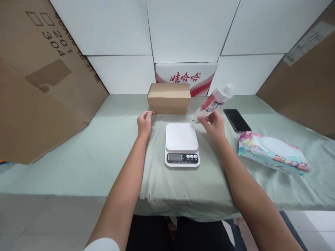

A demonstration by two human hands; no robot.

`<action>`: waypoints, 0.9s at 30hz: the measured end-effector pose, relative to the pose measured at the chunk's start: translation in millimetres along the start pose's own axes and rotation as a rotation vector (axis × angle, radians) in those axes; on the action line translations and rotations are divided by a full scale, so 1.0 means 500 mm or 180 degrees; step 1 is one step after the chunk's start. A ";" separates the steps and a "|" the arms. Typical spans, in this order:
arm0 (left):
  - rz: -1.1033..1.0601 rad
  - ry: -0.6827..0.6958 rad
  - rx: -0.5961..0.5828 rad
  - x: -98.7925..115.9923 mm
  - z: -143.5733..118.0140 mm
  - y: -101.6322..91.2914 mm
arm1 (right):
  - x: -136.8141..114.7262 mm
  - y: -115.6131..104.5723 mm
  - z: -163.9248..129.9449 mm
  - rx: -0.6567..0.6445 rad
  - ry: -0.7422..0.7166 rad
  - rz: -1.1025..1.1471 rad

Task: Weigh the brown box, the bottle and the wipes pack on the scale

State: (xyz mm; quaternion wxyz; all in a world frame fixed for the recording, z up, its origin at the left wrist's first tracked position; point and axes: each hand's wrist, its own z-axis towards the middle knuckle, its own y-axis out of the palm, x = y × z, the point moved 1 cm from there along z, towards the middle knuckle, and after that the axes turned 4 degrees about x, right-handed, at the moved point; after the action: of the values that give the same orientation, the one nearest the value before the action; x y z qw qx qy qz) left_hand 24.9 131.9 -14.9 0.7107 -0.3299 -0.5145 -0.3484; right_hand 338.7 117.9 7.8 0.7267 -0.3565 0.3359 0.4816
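Observation:
My right hand (pixel 215 126) grips the lower part of a white bottle (pixel 211 104) with a red and white label. The bottle is tilted in the air, its white cap up and to the right, behind and right of a white kitchen scale (pixel 181 137). Nothing lies on the scale's plate, and its small display looks blank. My left hand (pixel 144 122) rests on the cloth with fingers curled, its fingertips at the near left corner of a closed brown cardboard box (pixel 169 104). What those fingers hold, if anything, is hidden.
A black phone (pixel 237 120) and a pack of wet wipes (pixel 273 153) lie on the right of the green tablecloth (pixel 115 150). Behind the brown box stands a white and red carton (pixel 186 73). Large cardboard panels rise at the left (pixel 47 83) and right (pixel 314 76).

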 end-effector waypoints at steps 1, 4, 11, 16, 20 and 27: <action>-0.0001 0.0005 0.0003 0.001 0.000 -0.001 | -0.019 0.009 -0.011 -0.0227 -0.0050 0.0175; -0.0025 0.0025 -0.0009 0.003 0.000 -0.002 | -0.065 0.037 -0.046 -0.0897 -0.0082 0.0349; -0.0079 0.0081 -0.0025 0.001 0.000 -0.001 | -0.091 0.056 -0.076 -0.1575 -0.0018 0.0128; -0.0071 0.0056 -0.0031 0.002 -0.002 -0.001 | -0.084 0.056 -0.074 -0.1564 -0.0209 -0.0101; -0.0060 0.0021 -0.0015 0.001 -0.002 -0.004 | -0.080 0.046 -0.065 -0.1495 -0.0278 -0.0211; 0.0070 0.0128 0.0069 -0.008 0.005 -0.003 | -0.076 0.012 -0.043 -0.0882 -0.0368 -0.0101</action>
State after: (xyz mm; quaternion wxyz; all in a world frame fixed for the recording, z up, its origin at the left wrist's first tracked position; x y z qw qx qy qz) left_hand 21.4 133.6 -17.7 0.7282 -0.3208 -0.5002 -0.3415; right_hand 318.4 84.1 27.1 0.6961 -0.4304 0.2182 0.5316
